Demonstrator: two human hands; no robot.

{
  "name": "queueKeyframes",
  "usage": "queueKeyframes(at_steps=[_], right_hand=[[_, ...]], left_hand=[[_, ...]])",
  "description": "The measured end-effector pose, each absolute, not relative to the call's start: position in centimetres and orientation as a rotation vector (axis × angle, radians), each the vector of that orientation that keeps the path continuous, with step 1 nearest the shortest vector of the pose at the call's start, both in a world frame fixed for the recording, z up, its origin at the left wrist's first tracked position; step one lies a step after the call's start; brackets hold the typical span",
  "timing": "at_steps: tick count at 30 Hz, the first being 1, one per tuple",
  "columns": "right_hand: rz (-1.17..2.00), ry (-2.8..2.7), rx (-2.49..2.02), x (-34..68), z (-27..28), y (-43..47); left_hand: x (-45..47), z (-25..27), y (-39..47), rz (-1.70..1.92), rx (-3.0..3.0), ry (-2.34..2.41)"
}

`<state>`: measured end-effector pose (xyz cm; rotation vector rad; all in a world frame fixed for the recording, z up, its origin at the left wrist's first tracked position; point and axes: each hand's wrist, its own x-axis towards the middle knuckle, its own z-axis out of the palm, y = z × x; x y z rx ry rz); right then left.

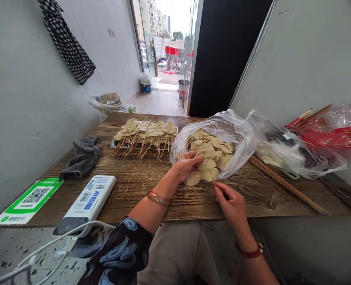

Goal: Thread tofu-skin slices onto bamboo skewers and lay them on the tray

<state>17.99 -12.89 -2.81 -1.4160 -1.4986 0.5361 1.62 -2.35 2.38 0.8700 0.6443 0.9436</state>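
My left hand [188,165] is closed on several pale, flat, round food slices [208,174] at the mouth of a clear plastic bag [243,136]. A thin wooden skewer [213,183] runs up into these slices, and my right hand [230,201] pinches its lower end. Inside the bag lies a heap of loose slices [222,146] of the same kind. To the left, a metal tray [113,144] carries piled skewered slices [145,132], their sticks pointing toward me.
A bundle of bare skewers [291,186] lies at right, beside another plastic bag [296,154] and a dark board [341,192]. On the left are a grey cloth [82,156], a green QR code card [28,200] and a white device [88,202] with a cable.
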Motion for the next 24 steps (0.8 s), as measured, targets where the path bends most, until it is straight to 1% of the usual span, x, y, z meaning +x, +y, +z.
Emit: queueKeyframes(at_steps=[6, 10, 12, 14, 20, 22, 24], right_hand=[[0.545, -1.498, -1.393, 18.1, -2.6, -12.9], [0.402, -1.386, -1.418, 18.6, -1.3, -12.4], [0.380, -1.317, -1.423, 18.7, -0.6, -11.6], [0.421, -1.283, -1.398, 18.7, 0.0, -10.4], [0.685, -1.337, -1.318, 18.0, 0.0, -7.7], [0.654, -1.378, -1.324, 17.9, 0.1, -7.8], [0.548, -1.420, -1.335, 17.7, 0.6, -8.2]], left_hand=[[1.6, 2.2, -2.2, 0.975, 0.831, 0.619], [1.7, 2.0, -2.1, 0.963, 0.825, 0.596], [1.7, 2.0, -2.2, 0.954, 0.831, 0.588], [1.7, 2.2, -2.3, 0.951, 0.832, 0.579], [1.7, 2.5, -2.6, 0.944, 0.839, 0.565], [1.7, 2.5, -2.6, 0.950, 0.837, 0.567], [1.8, 2.5, -2.6, 0.961, 0.831, 0.567]])
